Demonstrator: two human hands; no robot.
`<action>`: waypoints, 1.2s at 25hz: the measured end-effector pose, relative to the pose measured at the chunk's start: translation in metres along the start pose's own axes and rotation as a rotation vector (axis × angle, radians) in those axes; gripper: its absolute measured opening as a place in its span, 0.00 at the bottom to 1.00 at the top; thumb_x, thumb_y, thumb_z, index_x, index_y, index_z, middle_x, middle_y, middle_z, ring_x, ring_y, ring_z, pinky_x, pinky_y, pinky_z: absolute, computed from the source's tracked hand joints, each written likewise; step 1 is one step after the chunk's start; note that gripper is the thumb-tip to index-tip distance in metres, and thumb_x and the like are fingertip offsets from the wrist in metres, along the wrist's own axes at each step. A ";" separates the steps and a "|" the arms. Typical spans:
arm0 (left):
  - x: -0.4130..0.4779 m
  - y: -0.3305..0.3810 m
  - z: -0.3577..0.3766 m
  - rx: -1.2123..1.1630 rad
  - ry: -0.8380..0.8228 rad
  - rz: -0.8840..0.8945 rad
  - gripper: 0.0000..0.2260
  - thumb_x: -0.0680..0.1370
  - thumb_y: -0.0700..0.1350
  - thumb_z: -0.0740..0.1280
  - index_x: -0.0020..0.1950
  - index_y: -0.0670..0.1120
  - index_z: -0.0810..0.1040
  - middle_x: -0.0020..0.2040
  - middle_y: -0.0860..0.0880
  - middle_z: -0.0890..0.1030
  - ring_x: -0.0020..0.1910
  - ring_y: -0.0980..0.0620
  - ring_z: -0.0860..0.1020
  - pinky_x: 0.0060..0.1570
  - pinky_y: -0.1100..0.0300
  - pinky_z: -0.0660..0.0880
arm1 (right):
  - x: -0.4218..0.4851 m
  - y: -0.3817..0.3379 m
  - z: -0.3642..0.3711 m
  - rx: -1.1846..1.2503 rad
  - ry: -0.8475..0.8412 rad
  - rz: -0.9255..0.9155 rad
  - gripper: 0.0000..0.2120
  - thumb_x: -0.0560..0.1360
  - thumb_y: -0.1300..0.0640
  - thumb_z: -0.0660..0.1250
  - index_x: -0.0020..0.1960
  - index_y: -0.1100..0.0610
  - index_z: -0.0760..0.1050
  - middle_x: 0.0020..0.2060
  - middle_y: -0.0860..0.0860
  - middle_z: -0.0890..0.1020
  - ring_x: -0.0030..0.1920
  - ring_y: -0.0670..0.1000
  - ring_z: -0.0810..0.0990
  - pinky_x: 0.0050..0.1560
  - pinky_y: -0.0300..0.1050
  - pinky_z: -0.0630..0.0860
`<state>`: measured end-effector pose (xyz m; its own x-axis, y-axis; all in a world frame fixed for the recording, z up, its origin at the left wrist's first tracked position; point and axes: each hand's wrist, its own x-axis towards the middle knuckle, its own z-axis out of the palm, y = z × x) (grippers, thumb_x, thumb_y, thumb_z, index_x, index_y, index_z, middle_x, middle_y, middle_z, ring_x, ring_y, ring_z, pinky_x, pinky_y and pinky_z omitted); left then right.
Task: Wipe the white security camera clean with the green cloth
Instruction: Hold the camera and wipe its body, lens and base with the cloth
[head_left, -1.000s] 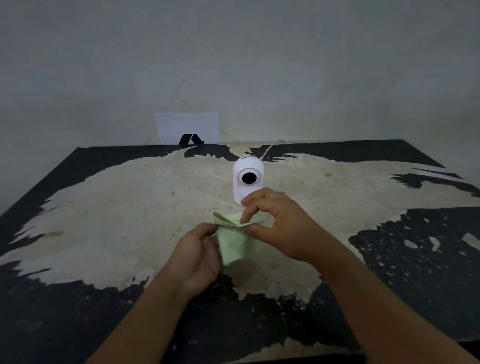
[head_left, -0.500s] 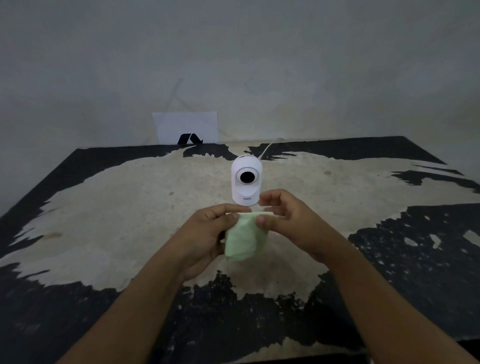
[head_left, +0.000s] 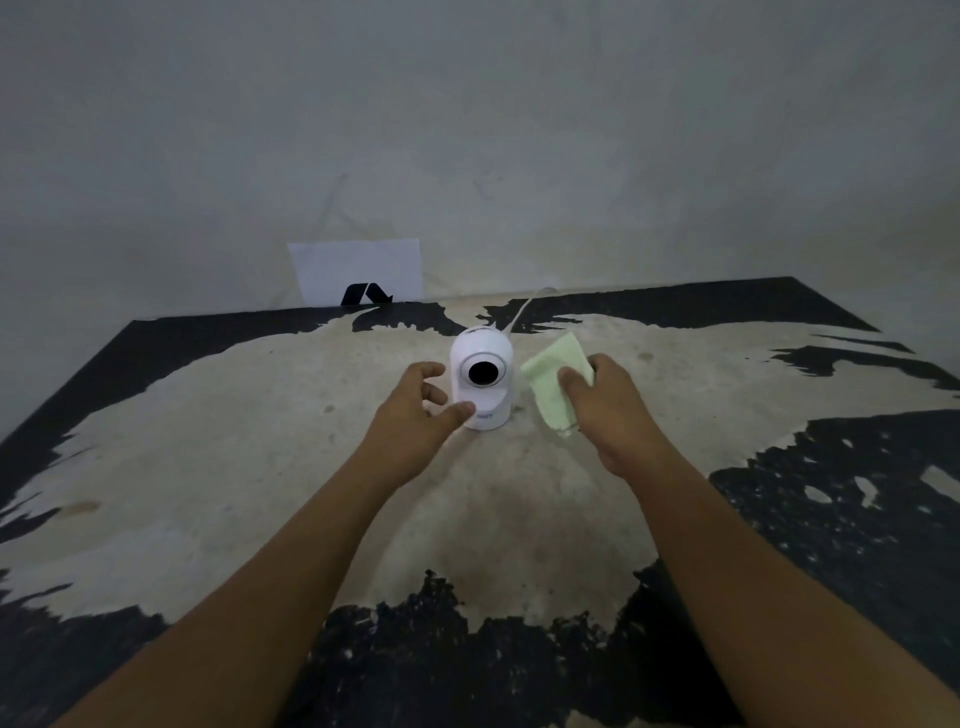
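The white security camera (head_left: 485, 387) stands upright on the worn table (head_left: 260, 441), its round black lens facing me. A thin white cable (head_left: 524, 309) runs from behind it toward the wall. My left hand (head_left: 415, 415) is just left of the camera with fingers spread, the thumb at the base's lower left side. My right hand (head_left: 608, 405) is right of the camera and grips the folded green cloth (head_left: 553, 387), which hangs a small gap away from the camera's right side.
The table top is peeling, black paint around a pale worn middle. A white sheet of paper (head_left: 358, 270) with a black mark leans on the grey wall behind the table's far edge.
Both hands moved forward from in front of the camera to either side of it. My left hand let go of the cloth and opened; my right hand carried the cloth to the camera's right.
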<state>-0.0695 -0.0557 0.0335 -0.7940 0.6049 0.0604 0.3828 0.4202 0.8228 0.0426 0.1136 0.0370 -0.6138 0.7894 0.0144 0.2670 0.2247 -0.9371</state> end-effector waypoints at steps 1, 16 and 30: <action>0.006 -0.001 0.005 0.053 -0.021 0.005 0.31 0.71 0.53 0.71 0.70 0.50 0.63 0.56 0.49 0.75 0.51 0.50 0.75 0.50 0.56 0.72 | 0.007 0.000 0.007 -0.026 0.019 0.014 0.10 0.80 0.54 0.58 0.58 0.59 0.71 0.51 0.55 0.78 0.45 0.52 0.76 0.41 0.47 0.74; 0.056 -0.017 0.032 0.235 -0.025 0.057 0.39 0.64 0.51 0.77 0.69 0.46 0.61 0.63 0.43 0.77 0.57 0.44 0.76 0.50 0.58 0.70 | 0.008 -0.023 0.061 0.073 -0.243 -0.140 0.29 0.80 0.39 0.45 0.78 0.48 0.51 0.77 0.50 0.61 0.75 0.52 0.61 0.74 0.50 0.58; 0.058 -0.023 0.034 0.317 -0.007 0.060 0.37 0.64 0.54 0.76 0.68 0.47 0.62 0.62 0.43 0.77 0.57 0.43 0.76 0.55 0.49 0.74 | 0.012 -0.017 0.072 0.194 -0.245 -0.091 0.44 0.68 0.23 0.45 0.74 0.49 0.62 0.71 0.52 0.70 0.69 0.54 0.70 0.71 0.58 0.65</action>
<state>-0.1086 -0.0074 -0.0011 -0.7624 0.6396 0.0987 0.5581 0.5726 0.6006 -0.0229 0.0777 0.0283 -0.7953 0.6050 0.0391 0.0704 0.1562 -0.9852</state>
